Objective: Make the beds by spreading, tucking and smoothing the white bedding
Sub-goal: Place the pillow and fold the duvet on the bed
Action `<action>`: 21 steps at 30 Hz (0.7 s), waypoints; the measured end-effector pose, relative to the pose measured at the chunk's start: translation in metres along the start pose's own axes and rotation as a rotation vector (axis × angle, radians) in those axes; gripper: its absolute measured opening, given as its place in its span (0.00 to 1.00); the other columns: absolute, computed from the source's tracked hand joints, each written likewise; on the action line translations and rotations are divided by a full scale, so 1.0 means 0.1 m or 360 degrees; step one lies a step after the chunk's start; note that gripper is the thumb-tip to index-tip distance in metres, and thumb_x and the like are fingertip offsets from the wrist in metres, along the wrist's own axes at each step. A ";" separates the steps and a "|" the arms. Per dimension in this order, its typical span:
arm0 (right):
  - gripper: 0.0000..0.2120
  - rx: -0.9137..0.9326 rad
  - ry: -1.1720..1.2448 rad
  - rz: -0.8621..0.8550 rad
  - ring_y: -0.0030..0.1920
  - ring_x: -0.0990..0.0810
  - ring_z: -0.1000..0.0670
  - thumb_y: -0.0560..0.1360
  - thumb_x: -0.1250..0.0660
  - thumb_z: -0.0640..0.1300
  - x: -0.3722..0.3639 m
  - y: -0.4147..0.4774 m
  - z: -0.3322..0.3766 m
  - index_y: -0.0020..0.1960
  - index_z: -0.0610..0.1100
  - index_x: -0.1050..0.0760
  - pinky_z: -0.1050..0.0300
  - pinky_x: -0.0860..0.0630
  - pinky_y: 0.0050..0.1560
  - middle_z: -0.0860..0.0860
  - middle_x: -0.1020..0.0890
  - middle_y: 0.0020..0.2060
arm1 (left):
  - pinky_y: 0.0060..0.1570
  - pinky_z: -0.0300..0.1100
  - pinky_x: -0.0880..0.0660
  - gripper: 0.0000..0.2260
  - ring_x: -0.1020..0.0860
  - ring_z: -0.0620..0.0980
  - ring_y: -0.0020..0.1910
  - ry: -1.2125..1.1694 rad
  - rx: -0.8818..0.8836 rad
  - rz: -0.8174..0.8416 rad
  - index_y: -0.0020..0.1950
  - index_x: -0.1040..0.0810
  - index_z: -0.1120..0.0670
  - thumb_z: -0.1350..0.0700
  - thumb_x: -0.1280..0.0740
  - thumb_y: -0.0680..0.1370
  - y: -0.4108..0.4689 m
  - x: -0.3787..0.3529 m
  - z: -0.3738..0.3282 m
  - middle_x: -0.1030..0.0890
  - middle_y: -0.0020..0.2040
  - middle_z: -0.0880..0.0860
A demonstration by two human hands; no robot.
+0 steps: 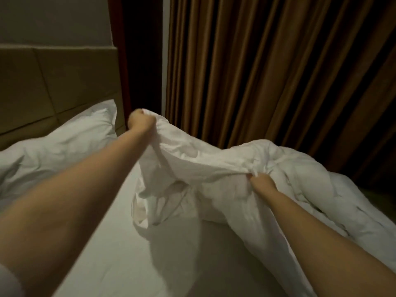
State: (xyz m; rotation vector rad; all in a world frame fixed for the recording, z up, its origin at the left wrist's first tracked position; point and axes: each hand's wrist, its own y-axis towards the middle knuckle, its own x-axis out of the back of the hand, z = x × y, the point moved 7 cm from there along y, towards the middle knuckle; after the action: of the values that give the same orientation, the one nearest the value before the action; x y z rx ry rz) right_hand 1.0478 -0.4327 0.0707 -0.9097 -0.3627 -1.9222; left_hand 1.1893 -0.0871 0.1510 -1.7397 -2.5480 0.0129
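A white duvet (267,168) is held raised above the bed (120,243), bunched toward the bed's far edge by the curtain (267,71) and trailing down toward the right corner. The left hand (140,121) is closed in a fist around a gathered corner of it, lifted high near the headboard (53,86); the right hand (260,179) is pinched shut on the edge lower down, fingers buried in the folds. A pillow (64,136) lies at the head of the bed, apart from the duvet. The duvet is judged soft, bulky and light enough to lift, yet prone to sag and twist between the two holds. It would best be gripped at its corners or along one hem, hands set well apart, so that it can be shaken flat; a grasp in the middle would only gather more folds
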 end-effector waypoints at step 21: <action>0.23 0.0043 -0.0685 0.0433 0.75 0.42 0.47 0.83 0.52 0.55 -3.11 -2.61 -0.18 0.77 0.57 0.48 0.47 0.43 0.71 0.53 0.45 0.77 | 0.60 0.47 0.31 0.18 0.29 0.59 0.63 0.1740 0.0177 0.0477 0.66 0.29 0.61 0.54 0.37 0.78 -0.19 3.45 2.39 0.28 0.65 0.62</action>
State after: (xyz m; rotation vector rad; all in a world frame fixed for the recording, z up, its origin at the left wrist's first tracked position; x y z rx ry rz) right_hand 0.9038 -0.1138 -0.1353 -1.2869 -0.4867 -1.4647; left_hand 1.0347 0.2328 -0.0727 -1.4456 -1.4650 -0.5874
